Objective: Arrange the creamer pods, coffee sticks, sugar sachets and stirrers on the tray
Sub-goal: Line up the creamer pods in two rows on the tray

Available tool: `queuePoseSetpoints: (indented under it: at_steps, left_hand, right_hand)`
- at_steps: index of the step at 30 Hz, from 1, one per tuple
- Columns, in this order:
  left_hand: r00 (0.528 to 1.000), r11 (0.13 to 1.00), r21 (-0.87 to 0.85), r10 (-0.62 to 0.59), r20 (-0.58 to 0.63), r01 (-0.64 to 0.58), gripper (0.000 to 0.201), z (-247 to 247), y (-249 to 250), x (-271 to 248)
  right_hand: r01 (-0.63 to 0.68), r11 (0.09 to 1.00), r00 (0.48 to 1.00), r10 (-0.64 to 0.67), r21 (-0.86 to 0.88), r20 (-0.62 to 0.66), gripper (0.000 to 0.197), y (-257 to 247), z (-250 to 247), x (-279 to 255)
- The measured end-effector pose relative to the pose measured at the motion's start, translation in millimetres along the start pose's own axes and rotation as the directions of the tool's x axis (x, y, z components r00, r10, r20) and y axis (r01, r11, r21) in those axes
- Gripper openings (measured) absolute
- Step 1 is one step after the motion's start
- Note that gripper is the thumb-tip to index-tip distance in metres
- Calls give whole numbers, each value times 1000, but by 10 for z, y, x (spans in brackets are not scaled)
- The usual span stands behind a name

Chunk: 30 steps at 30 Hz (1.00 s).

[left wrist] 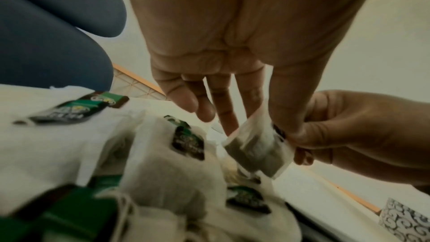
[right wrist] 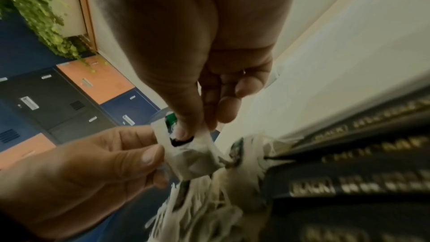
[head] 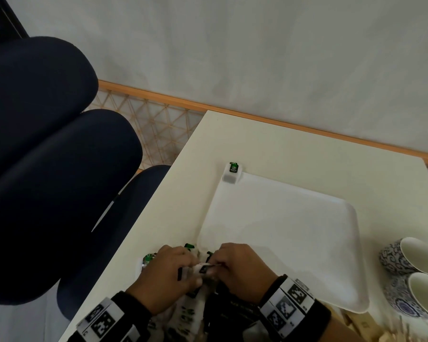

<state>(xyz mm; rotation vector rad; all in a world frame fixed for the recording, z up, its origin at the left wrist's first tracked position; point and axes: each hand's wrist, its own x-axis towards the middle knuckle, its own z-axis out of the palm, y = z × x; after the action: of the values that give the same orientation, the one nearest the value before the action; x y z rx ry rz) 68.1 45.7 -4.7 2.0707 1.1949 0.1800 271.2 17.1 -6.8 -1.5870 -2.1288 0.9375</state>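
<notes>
Both hands meet at the table's near edge, at the near left corner of the white tray (head: 294, 233). Between them is a small white sachet (head: 203, 268) with a green and black tag. My left hand (head: 168, 275) pinches one side of the sachet (left wrist: 256, 146) with thumb and fingers. My right hand (head: 242, 265) pinches the other side (right wrist: 193, 154) at the tag. Under the hands lies a loose pile of like sachets (left wrist: 174, 163). Black coffee sticks (right wrist: 349, 172) with gold print lie beside the pile. One more sachet (head: 231, 172) sits on the tray's far left corner.
Two blue-patterned cups (head: 410, 257) lie on their sides to the right of the tray. Pale wooden stirrers (head: 232, 338) show at the bottom right. A dark blue chair (head: 47, 144) stands close to the table's left edge. The wall runs behind the table.
</notes>
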Motion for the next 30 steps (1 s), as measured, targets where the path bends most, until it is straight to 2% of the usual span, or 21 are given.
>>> queuePoseSetpoints:
  at_steps: [2, 5, 8, 10, 14, 17, 18, 20, 21, 23, 24, 25, 27, 30]
  left_hand:
    - [1000, 994, -109, -10, -19, 7, 28, -1, 12, -2]
    - [996, 960, -265, -92, 8, 91, 26, -17, 0, -1]
    - [994, 864, -492, -71, 87, 105, 23, -60, -11, -24]
    - [992, 807, -580, -65, 107, 116, 26, -95, -3, -39]
    - [993, 770, -626, -91, 82, 122, 23, -134, 17, -58]
    - [991, 784, -608, -132, 34, 125, 8, -120, 33, -53]
    - [987, 794, -594, -160, 2, 130, 10, -107, 13, -46]
    - [975, 831, -537, -213, -63, 147, 10, -95, -51, -40]
    - [970, 845, -512, -229, -80, 158, 16, -95, -71, -40]
    - [967, 853, -497, -237, -97, 159, 26, -89, -75, -42]
    - [967, 857, -493, -232, -108, 150, 29, -93, -63, -47]
    - [970, 862, -487, -218, -109, 139, 33, -105, -19, -59]
    - [980, 865, -491, -174, -99, 104, 41, -112, 45, -71]
    - [991, 858, -512, -105, -85, 47, 28, -93, 76, -66]
  right_hand:
    - [10, 1000, 1000, -9, 8, -26, 19, -16, -57, 7]
    - [-21, 996, 999, 25, 85, -46, 16, -50, -128, 3]
    - [-64, 969, 991, 90, 237, -101, 12, -101, -159, -6]
    - [-82, 952, 982, 127, 294, -138, 10, -133, -180, -7]
    - [-79, 904, 968, 170, 420, -185, 7, -219, -242, -8]
    - [-30, 926, 948, 145, 377, -283, 14, -209, -296, -4]
    - [-30, 919, 950, 149, 393, -274, 15, -200, -330, -10]
    - [-33, 875, 978, 127, 483, -163, 11, -208, -416, -40]
    - [-38, 852, 992, 93, 522, -80, 11, -227, -455, -61]
    - [-70, 853, 997, 38, 517, 72, 11, -281, -499, -85]
    - [-80, 870, 994, 32, 487, 105, 10, -294, -485, -82]
    - [-76, 890, 994, 35, 449, 100, 8, -302, -457, -72]
    - [-26, 937, 1000, 29, 348, -4, 5, -271, -378, -29]
    - [16, 956, 991, 23, 292, -128, 3, -199, -271, 24]
